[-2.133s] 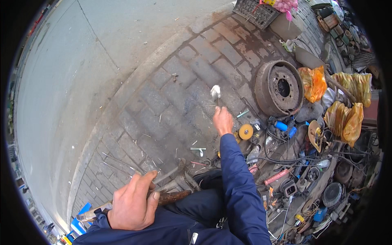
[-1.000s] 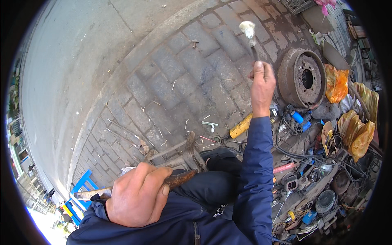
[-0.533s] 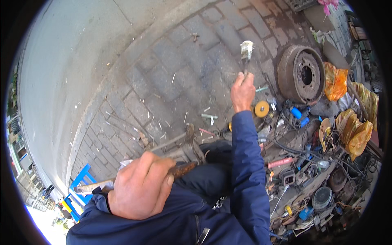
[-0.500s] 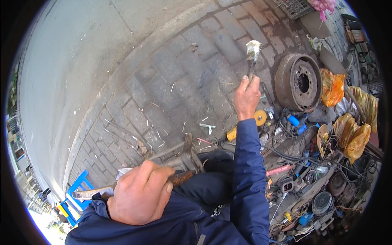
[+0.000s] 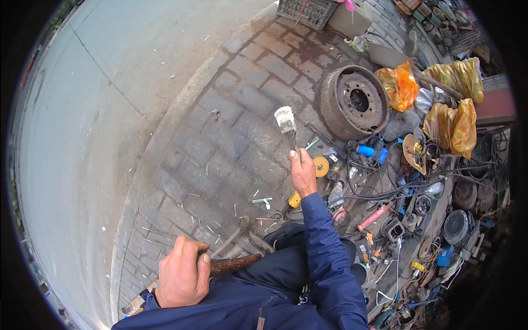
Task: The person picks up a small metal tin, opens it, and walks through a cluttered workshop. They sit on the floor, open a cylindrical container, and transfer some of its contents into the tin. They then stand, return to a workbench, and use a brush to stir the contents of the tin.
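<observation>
My right hand (image 5: 304,173) grips the dark handle of a paintbrush (image 5: 285,121), its pale bristles pointing up and away from me over the paving. My left hand (image 5: 184,273) is closed in front of my body, around a long brown bar (image 5: 237,264) with a rough, rusty-looking surface. One end of the bar shows to the right of the hand, over my thigh; its exact kind cannot be told. Close beyond that end stands a forked, rusty metal piece (image 5: 243,236), partly hidden by my legs.
A rusty wheel rim (image 5: 355,102) lies beyond my right hand, with an orange plastic bag (image 5: 398,87) beside it. Tangled cables, tools and metal parts cover the ground at right. A yellow disc (image 5: 320,166) is next to my right wrist. Grey road (image 5: 99,137) runs along the left.
My view has shifted, sliding the rim and clutter leftward. The paintbrush now tilts left and appears lower in the picture, still in my right hand. My left hand keeps its grip.
</observation>
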Available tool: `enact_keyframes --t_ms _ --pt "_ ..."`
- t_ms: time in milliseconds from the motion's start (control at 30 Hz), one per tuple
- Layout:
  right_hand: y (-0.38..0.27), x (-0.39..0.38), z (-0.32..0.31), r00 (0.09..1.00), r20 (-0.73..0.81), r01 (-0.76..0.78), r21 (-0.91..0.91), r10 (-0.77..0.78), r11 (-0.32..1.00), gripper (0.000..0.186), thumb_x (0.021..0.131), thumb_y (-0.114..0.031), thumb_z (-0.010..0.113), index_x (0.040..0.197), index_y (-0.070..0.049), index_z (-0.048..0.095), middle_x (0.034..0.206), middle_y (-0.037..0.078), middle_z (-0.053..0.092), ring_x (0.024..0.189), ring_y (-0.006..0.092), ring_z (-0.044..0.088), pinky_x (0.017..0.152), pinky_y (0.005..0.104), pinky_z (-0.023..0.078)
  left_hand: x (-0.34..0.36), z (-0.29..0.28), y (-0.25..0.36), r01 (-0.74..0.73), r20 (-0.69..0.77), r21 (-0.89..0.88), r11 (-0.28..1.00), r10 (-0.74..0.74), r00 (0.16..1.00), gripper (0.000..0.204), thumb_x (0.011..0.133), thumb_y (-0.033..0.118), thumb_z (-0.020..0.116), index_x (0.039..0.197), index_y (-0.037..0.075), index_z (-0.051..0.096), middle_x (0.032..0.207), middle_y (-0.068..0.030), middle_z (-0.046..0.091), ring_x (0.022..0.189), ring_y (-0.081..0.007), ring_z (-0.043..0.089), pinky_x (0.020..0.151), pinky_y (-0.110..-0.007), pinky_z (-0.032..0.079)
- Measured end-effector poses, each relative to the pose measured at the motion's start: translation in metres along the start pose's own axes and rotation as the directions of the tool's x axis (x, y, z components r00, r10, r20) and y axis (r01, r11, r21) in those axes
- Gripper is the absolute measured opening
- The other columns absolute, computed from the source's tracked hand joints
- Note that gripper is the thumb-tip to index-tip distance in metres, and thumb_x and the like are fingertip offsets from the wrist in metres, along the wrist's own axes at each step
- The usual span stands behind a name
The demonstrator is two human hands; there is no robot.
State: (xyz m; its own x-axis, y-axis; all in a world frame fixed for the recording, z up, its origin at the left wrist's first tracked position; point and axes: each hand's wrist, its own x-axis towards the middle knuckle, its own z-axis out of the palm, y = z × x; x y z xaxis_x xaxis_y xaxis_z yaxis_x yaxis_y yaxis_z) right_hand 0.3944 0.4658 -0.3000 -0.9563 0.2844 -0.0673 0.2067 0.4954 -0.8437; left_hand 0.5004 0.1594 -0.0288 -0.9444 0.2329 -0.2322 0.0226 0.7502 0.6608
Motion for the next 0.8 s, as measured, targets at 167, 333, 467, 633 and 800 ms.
enact_keyframes --t_ms 167,333,467,633,800 --pt "-0.049 -0.039 -0.081 0.996 -0.069 -0.02 0.373 0.049 0.927 0.034 0.11 -0.033 0.056 0.099 -0.002 0.062 0.067 -0.005 0.045 0.057 0.0046 0.041 0.053 0.0251 0.034 -0.008 0.006 0.002 -0.075 -0.065 0.04 0.996 0.078 0.995 0.013 0.094 0.001 0.063 0.107 0.001 0.061 0.095 -0.0211 0.061 0.08 -0.0437 0.064 0.068 -0.049 0.052" --pt "-0.07 -0.115 -0.153 0.982 -0.165 0.023 0.592 0.093 0.806 0.031 0.111 -0.03 0.054 0.104 0.0 0.062 0.062 -0.006 0.04 0.053 0.0028 0.035 0.049 0.0229 0.03 -0.022 0.02 -0.012 -0.089 -0.129 0.127 0.988 0.106 0.986 0.011 0.1 0.006 0.057 0.109 0.001 0.06 0.1 -0.0208 0.063 0.088 -0.0447 0.064 0.073 -0.049 0.051" --pt "-0.07 -0.199 -0.205 0.912 -0.39 0.126 0.56 0.127 0.819 0.035 0.112 -0.029 0.053 0.105 0.003 0.065 0.064 -0.007 0.043 0.055 0.0024 0.037 0.051 0.0226 0.031 -0.025 0.03 -0.025 -0.135 -0.183 0.193 0.972 0.171 0.968 0.018 0.102 0.006 0.054 0.118 -0.001 0.061 0.108 -0.0202 0.065 0.098 -0.0378 0.065 0.089 -0.044 0.051" --pt "-0.056 -0.343 -0.267 0.611 -0.784 0.162 0.258 0.109 0.953 0.036 0.109 -0.032 0.059 0.116 0.003 0.067 0.077 0.003 0.056 0.071 0.012 0.053 0.067 0.0292 0.045 -0.016 0.069 0.009 -0.477 -0.248 0.095 0.873 0.485 0.839 0.026 0.101 0.002 0.053 0.125 -0.003 0.061 0.118 -0.0141 0.065 0.114 -0.0257 0.061 0.103 -0.038 0.046" --pt "-0.028 -0.502 -0.3 0.23 -0.97 -0.039 0.066 0.073 0.997 0.036 0.103 -0.023 0.066 0.125 0.005 0.066 0.095 0.018 0.064 0.082 0.0338 0.064 0.074 0.0379 0.051 -0.021 0.175 0.108 -0.694 0.157 -0.179 0.697 0.717 0.679 0.01 0.101 0.002 0.059 0.108 -0.002 0.065 0.094 -0.005 0.066 0.089 -0.0147 0.062 0.082 -0.029 0.05"
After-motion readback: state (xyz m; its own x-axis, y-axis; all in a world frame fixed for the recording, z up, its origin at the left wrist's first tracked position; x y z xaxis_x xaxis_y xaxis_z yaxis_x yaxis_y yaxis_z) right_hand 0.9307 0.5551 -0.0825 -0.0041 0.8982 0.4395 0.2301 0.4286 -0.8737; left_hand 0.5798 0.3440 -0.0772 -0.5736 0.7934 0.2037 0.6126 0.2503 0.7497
